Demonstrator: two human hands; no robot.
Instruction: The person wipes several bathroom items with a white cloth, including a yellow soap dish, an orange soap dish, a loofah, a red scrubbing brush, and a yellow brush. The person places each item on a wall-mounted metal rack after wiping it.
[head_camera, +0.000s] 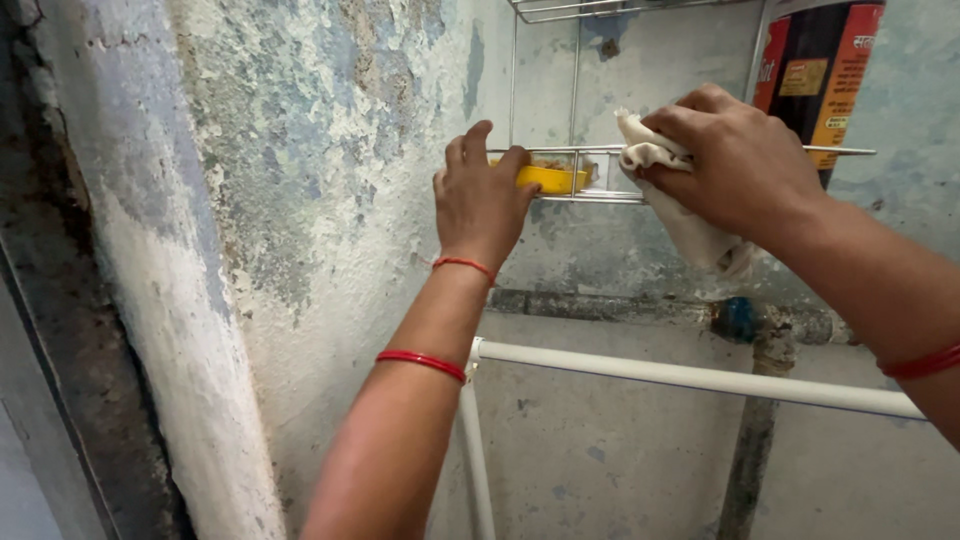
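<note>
Left hand (482, 195) at frame centre, forearm rising from the bottom edge, back of hand to camera, fingers up. Fingers curl over the left end of the wire rack (600, 175), thumb on the yellow dish (553, 179); closed grip on rack edge and dish, hand partly curled, not a tight fist. Two red threads on that arm, one at the wrist (463, 265), one lower on the forearm (421, 362).

Right hand (738, 160) upper right, arm entering from the right edge, knuckles toward camera. Closed around a bunched white cloth (668, 190), pressing it against the rack's front rail. Cloth bulges out left of the fingers and hangs down-right below the hand; its long axis runs from upper left to lower right. Red thread on the right wrist (922, 363).

Rack is mounted on the peeling blue-white wall (300, 150), long axis horizontal, rails running left to right across upper centre. Dish lies flat inside the rack's left part, long axis along the rails. Dark bottle with orange label (820, 70) stands upright in the rack at upper right, behind the right hand.

White rail (700, 377) runs left to right below the arms, sloping slightly down to the right. Dark pipe (620, 305) along the wall between rack and rail.
</note>
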